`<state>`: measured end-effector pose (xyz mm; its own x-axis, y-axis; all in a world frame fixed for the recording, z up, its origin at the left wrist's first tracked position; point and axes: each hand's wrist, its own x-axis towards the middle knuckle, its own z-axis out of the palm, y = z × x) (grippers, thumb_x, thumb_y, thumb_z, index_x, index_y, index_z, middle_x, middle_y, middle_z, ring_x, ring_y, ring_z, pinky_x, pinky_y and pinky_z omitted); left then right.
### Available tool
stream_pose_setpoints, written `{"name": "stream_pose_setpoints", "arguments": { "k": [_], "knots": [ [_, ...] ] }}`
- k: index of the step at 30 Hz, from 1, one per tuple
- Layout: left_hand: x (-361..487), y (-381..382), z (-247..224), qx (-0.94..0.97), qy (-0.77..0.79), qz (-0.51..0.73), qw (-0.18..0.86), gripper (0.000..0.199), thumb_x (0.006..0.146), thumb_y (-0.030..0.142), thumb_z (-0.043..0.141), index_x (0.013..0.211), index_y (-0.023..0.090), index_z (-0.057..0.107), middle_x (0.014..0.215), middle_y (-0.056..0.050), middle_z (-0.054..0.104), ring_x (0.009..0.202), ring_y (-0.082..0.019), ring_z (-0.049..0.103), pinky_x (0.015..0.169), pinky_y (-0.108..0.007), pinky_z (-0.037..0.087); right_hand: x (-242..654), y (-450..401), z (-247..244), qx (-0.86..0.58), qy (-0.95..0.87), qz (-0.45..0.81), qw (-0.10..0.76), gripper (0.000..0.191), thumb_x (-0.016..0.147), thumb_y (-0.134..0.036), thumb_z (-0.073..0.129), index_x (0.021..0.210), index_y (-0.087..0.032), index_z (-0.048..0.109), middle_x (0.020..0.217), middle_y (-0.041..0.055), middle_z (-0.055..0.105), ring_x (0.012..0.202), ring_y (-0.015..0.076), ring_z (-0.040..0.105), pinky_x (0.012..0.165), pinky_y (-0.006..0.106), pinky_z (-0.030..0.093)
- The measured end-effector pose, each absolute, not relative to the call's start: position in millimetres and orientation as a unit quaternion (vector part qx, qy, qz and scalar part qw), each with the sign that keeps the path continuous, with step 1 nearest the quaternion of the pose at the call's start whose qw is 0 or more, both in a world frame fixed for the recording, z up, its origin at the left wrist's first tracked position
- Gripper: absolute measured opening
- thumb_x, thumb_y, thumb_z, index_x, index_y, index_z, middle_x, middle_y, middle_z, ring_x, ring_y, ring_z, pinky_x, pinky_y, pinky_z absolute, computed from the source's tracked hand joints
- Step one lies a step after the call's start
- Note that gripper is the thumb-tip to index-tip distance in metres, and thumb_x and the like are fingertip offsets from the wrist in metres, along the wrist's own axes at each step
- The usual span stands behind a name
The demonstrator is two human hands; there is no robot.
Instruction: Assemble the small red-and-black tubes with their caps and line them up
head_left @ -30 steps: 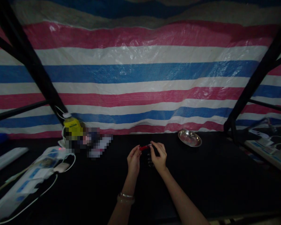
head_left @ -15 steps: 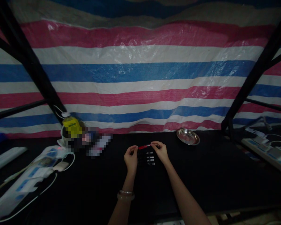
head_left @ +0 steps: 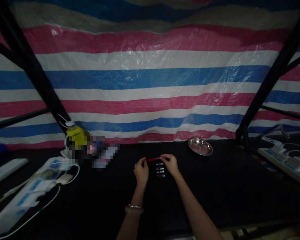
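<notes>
A slim red pen-like tube (head_left: 153,159) with a shiny right end lies level between my two hands. My left hand (head_left: 141,170) pinches its left end with thumb and finger. At the other end, the fingertips of my right hand (head_left: 171,163) close on the tip. Just nearer to me, several dark pen-like tubes with silvery bands (head_left: 160,169) lie side by side in a row on the black tabletop (head_left: 102,200). Their dark parts blend into the table, so their full length is hard to make out.
A shallow metal dish (head_left: 200,146) stands at the back right. On the left are a yellow bottle (head_left: 76,136), power strips with cables (head_left: 35,190) and a blurred-out patch. Black frame posts rise on both sides before a striped plastic sheet (head_left: 150,78).
The red tube has come down slightly towards the row and turned more level, with both hands still at its ends. The view has shifted a little.
</notes>
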<state>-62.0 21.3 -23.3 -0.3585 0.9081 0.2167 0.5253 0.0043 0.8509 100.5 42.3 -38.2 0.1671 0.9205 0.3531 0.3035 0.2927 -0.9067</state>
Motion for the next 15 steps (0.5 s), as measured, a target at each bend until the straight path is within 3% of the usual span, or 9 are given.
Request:
{"name": "stream_pose_setpoints", "arguments": {
  "k": [15],
  "knots": [
    [-58.9,12.9,-14.2,0.569,0.691,0.417,0.16,0.026,0.081,0.018,0.044,0.097,0.019,0.065,0.105,-0.009,0.064,0.101,-0.023,0.056,0.088,-0.037,0.042,106.6,40.4,-38.3,-0.532,-0.621,0.264,0.512,0.02,0.068,-0.019,0.057,0.08,-0.025,0.072,0.083,0.0021,0.07,0.088,0.0213,0.06,0.087,0.037,0.042]
  ]
}}
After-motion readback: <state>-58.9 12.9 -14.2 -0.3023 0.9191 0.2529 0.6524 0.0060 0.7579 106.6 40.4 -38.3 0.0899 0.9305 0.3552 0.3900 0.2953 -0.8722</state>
